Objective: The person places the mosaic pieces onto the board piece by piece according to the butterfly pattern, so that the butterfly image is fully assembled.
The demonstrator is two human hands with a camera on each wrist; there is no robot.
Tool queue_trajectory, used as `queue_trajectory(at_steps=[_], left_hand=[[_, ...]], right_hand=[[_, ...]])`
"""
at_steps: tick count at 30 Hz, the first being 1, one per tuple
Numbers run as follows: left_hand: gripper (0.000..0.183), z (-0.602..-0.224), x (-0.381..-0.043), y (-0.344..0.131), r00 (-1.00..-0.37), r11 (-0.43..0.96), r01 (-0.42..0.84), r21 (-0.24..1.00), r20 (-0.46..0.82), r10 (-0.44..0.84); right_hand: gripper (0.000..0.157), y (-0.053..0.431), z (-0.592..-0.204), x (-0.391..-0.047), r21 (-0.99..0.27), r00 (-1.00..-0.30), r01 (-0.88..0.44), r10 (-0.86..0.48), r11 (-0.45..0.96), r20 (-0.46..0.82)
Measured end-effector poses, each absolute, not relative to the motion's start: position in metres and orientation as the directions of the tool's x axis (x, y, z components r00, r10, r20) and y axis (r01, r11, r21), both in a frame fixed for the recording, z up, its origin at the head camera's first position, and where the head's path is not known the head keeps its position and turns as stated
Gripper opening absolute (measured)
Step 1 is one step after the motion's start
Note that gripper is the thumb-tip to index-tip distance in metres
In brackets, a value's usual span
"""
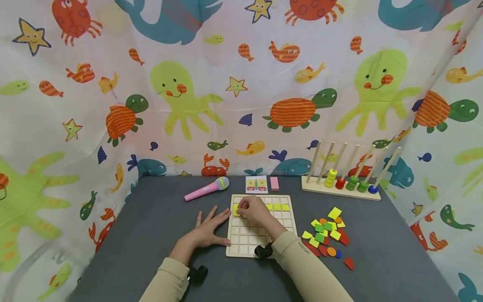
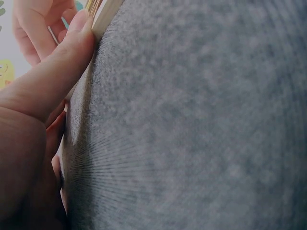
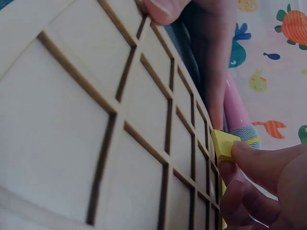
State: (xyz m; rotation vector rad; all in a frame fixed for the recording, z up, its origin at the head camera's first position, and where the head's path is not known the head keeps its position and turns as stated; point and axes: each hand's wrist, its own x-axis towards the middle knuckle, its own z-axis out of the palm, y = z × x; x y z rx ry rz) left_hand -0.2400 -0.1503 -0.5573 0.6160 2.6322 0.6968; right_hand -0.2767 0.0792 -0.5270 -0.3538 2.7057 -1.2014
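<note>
In the head view, the right hand [image 1: 256, 211] pinched a yellow tile [image 1: 236, 210] at the far left of the gridded board [image 1: 243, 241], whose left edge the left hand [image 1: 205, 233] touched, spread and holding nothing. The left wrist view showed that hand's thumb against the board; the right wrist view, the tile between fingers.

Bare grey tabletop [image 1: 143, 235] gives passage left of the spread fingers of the left hand [image 1: 206, 230]. Beyond them lies the pink microphone [image 1: 205, 190]; beyond the fingertips of the right hand [image 1: 256, 211], the picture card [image 1: 256, 179]. Rightward of those fingertips, past the board [image 1: 241, 240], loose pieces [image 1: 335, 235] and a rod rack [image 1: 346, 192] obstruct.
</note>
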Motion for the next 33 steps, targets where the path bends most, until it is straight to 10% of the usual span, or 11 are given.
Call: queue_trajectory(at_steps=[33], left_hand=[[0.108, -0.558, -0.241, -0.148, -0.851, 0.801, 0.299, 0.518, -0.235, 0.470]], right_hand=[[0.007, 0.100, -0.508, -0.262, -0.679, -0.969, -0.213, -0.242, 0.703, 0.054]])
